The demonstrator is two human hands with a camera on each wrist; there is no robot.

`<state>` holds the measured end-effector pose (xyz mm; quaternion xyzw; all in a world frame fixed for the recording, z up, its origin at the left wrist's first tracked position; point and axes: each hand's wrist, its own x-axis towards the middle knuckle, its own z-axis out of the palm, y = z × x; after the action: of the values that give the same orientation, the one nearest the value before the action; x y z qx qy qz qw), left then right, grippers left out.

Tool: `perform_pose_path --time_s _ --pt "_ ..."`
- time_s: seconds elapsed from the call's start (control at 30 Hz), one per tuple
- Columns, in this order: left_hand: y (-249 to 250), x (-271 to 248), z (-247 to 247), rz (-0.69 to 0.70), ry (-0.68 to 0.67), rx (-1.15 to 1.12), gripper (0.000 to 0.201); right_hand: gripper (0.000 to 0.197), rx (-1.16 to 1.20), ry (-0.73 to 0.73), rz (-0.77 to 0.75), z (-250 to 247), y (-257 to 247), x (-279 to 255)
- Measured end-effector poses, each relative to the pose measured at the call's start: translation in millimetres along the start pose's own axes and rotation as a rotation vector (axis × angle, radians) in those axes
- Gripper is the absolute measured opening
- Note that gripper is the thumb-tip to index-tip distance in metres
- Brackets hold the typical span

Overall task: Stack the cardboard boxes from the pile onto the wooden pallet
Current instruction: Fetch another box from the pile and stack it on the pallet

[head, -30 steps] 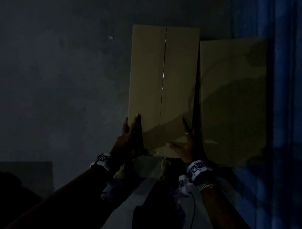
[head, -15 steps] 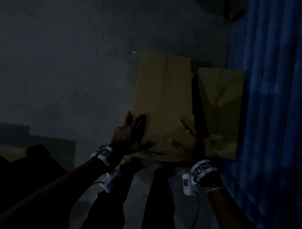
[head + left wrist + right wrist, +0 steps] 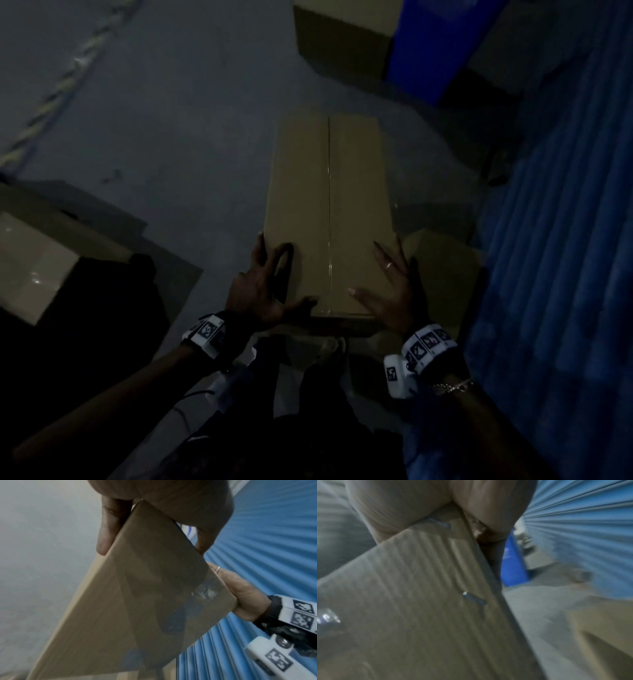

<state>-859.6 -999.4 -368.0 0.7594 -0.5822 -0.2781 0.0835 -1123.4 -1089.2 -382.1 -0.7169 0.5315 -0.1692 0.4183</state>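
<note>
While both wrists are sitting low at the near end, I am watching the left hand [image 3: 263,291] clamping the near left corner of the taped cardboard box [image 3: 329,219], fingers lying along its left side and thumb hooking across the near edge. The right hand [image 3: 390,294] is mirroring that at the near right corner, its ringed fingers lying spread on the top and thumb pointing in along the near edge. The box is running lengthwise away from the hands, carried above the grey floor [image 3: 171,137]. Just right of the right hand a second cardboard box [image 3: 445,274] is lying lower. Far left of the left hand, a pale carton [image 3: 30,260] is showing. Beyond the fingertips another brown box [image 3: 339,44] is standing beside a blue panel [image 3: 428,44], and a blue ribbed shutter [image 3: 565,240] is filling the right side.
</note>
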Motion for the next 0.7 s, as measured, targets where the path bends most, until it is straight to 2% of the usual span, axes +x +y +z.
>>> perform_pose_path --time_s 0.17,0.37,0.5,0.7 --pt "-2.1 -58.4 -74.8 -0.078 0.202 -0.057 0.11 0.101 -0.094 -0.06 -0.205 -9.9 -78.5 12.1" --pt "-44.4 -121.5 -145.8 -0.145 0.399 -0.071 0.107 0.098 -0.099 -0.147 -0.438 15.7 -184.0 17.5" --pt "-84.7 -165.7 -179.2 -0.224 0.496 -0.077 0.109 0.1 -0.125 -0.173 -0.546 50.5 -254.2 12.5" --pt "-167.4 -239.8 -220.1 -0.35 0.627 -0.061 0.113 0.105 -0.165 -0.24 -0.669 134.2 -348.9 -4.5"
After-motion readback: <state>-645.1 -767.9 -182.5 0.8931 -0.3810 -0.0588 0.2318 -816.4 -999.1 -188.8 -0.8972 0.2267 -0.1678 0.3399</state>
